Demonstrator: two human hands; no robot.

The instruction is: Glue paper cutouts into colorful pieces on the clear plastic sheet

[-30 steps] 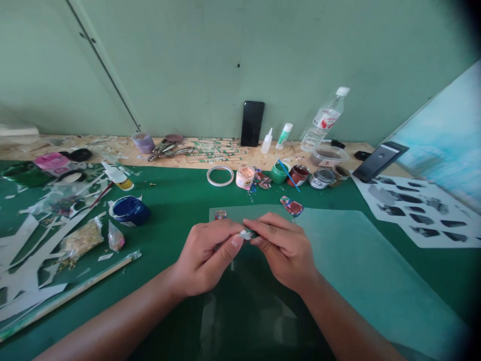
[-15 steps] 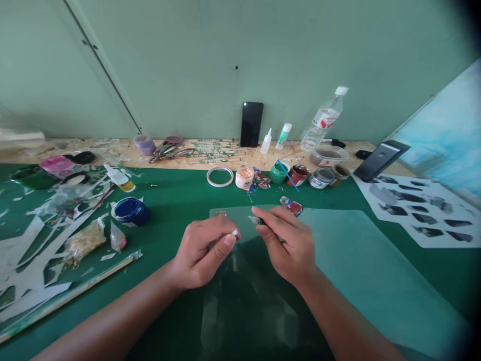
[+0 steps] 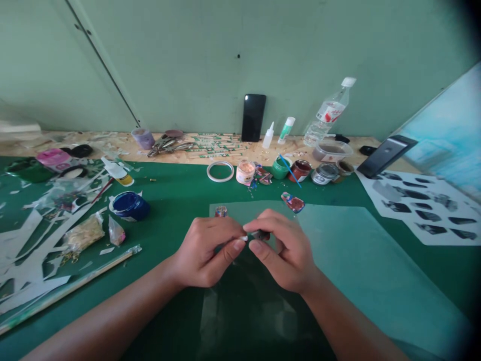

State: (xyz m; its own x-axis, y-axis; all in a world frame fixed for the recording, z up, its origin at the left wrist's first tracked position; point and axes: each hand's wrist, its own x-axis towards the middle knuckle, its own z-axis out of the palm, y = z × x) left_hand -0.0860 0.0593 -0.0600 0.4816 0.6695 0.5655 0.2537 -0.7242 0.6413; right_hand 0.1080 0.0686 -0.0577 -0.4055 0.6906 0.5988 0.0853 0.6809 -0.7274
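"Where is the small white piece (image 3: 244, 238)?"
"Mid-frame, pinched by the left hand (image 3: 210, 253), fingers closed on it."
"And the right hand (image 3: 287, 253)?"
"Just beside, holding a dark object (image 3: 261, 234), thumb and forefinger slightly parted."
"Farther out?"
"A blue jar (image 3: 130, 206), left in the frame."

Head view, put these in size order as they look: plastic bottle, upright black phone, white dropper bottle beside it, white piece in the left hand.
1. Plastic bottle
2. Upright black phone
3. White dropper bottle
4. White piece, partly hidden by the left hand
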